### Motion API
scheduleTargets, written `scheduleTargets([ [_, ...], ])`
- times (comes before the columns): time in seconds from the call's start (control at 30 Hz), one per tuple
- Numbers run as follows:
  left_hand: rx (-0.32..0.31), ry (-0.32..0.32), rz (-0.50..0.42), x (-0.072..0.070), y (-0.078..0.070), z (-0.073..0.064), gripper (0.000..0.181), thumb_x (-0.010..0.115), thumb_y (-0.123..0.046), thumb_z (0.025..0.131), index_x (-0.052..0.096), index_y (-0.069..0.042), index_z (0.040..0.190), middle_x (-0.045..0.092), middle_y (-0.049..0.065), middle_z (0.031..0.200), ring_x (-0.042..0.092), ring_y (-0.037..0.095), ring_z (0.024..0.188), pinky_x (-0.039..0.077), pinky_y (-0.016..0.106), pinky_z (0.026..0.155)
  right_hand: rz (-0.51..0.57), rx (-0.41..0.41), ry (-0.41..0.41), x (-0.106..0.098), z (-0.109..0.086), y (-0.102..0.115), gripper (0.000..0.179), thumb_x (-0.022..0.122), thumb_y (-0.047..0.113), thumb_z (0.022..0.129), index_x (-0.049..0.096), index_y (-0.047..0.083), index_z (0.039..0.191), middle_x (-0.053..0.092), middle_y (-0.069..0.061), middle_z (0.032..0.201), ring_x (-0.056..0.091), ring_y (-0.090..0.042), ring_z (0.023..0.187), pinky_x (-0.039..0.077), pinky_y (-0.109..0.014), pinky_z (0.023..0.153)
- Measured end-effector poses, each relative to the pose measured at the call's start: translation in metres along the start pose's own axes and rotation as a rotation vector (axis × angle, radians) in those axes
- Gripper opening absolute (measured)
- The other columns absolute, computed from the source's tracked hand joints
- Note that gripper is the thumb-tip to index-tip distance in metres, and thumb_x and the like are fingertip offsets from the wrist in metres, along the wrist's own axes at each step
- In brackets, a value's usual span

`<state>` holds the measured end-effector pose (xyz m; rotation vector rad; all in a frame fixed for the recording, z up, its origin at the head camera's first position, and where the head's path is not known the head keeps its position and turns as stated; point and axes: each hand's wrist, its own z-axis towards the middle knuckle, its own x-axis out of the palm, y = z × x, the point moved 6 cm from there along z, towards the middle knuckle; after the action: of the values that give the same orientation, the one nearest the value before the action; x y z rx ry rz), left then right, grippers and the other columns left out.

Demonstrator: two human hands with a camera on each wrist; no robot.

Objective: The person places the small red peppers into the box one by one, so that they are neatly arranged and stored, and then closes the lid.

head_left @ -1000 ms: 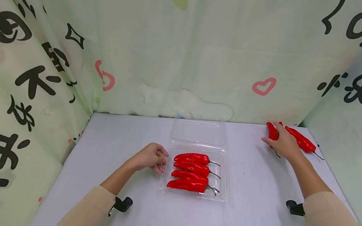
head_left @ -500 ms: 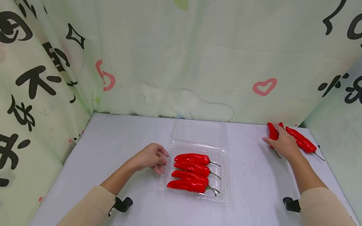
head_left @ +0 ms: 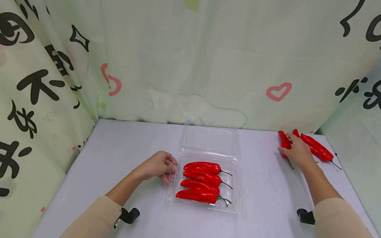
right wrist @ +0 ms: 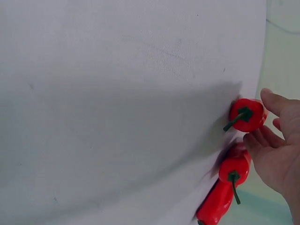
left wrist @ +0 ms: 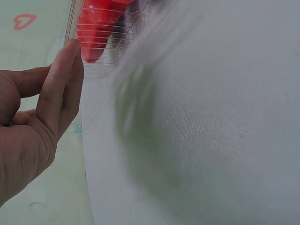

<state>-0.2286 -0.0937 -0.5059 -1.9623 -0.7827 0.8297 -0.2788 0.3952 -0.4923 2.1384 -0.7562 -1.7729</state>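
My right hand [head_left: 298,151] pinches a red chili pepper [right wrist: 246,115] between thumb and fingers at the table's back right; its green stem points toward me. Just right of it lie more red chili peppers [head_left: 317,147], partly hidden behind the hand in the head view. My left hand [head_left: 160,166] is at the left side of a clear plastic clamshell box [head_left: 234,197]. In the left wrist view its nearly straight fingers [left wrist: 55,86] touch the box wall. Several red chili peppers [head_left: 198,195] lie side by side in the box, stems to the right.
The box's lid [head_left: 210,140] is folded back toward the rear of the white table [head_left: 129,211]. A printed pale green curtain [head_left: 148,56] hangs behind and along both sides. Black wrist cameras [head_left: 130,215] sit at both sleeves.
The pinched chili pepper has shifted slightly left, away from the other peppers, along with my right hand. My left hand and the box have stayed in place.
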Motion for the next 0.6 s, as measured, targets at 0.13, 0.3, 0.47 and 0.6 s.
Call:
scheduleTargets([
  [0.13, 0.000, 0.000, -0.001, 0.0001, 0.0001, -0.0001, 0.026, 0.067, -0.003, 0.098, 0.058, 0.008, 0.119, 0.071, 0.023, 0.092, 0.071, 0.020, 0.060, 0.064, 0.032, 0.060, -0.002, 0.008, 0.006, 0.0022, 0.0002, -0.0023, 0.099, 0.080, 0.018, 0.089, 0.016, -0.004, 0.161, 0.032, -0.041, 0.148, 0.032, -0.060, 0.132, 0.053, -0.070, 0.096],
  [0.3, 0.001, 0.001, -0.003, 0.0008, -0.0005, -0.0006, 0.025, 0.067, -0.003, 0.098, 0.058, 0.008, 0.119, 0.071, 0.023, 0.092, 0.071, 0.020, 0.060, 0.064, 0.032, 0.060, -0.025, 0.021, 0.014, 0.0037, -0.0001, -0.0064, 0.097, 0.080, 0.020, 0.088, 0.020, -0.005, 0.159, 0.034, -0.041, 0.144, 0.033, -0.060, 0.129, 0.055, -0.068, 0.094],
  [0.47, -0.001, -0.006, 0.000, 0.0004, -0.0010, -0.0008, 0.025, 0.067, -0.002, 0.098, 0.058, 0.008, 0.119, 0.071, 0.024, 0.092, 0.071, 0.020, 0.060, 0.064, 0.032, 0.060, -0.044, 0.023, 0.032, 0.0043, -0.0014, -0.0060, 0.094, 0.078, 0.022, 0.090, 0.021, -0.005, 0.159, 0.034, -0.042, 0.143, 0.033, -0.061, 0.129, 0.056, -0.067, 0.094],
  [0.6, -0.002, -0.006, 0.007, 0.0003, -0.0012, -0.0004, 0.025, 0.067, -0.003, 0.098, 0.059, 0.008, 0.119, 0.071, 0.023, 0.091, 0.071, 0.020, 0.060, 0.064, 0.032, 0.060, -0.044, 0.029, 0.044, 0.0048, -0.0027, -0.0026, 0.092, 0.075, 0.021, 0.090, 0.021, -0.006, 0.159, 0.033, -0.042, 0.144, 0.032, -0.061, 0.130, 0.054, -0.069, 0.095],
])
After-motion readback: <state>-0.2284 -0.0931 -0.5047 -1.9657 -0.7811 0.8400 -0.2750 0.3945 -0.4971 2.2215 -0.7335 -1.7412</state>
